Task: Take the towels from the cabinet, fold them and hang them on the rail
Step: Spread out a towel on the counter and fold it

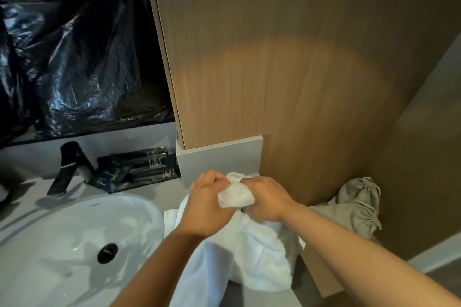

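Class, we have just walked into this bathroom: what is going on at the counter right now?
A person stands at the counter, gripping a white towel with both hands. The left hand and the right hand hold a bunched part of it close together, while the rest drapes down over the counter edge beside the white sink. The towel is not folded yet. A grey cloth lies crumpled to the right by the wooden wall. No rail is in view.

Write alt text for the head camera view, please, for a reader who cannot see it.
Both hands, left hand and right hand, grip a bunched white towel over a grey counter beside a white sink. A black tap stands behind the sink, and a grey cloth lies to the right.
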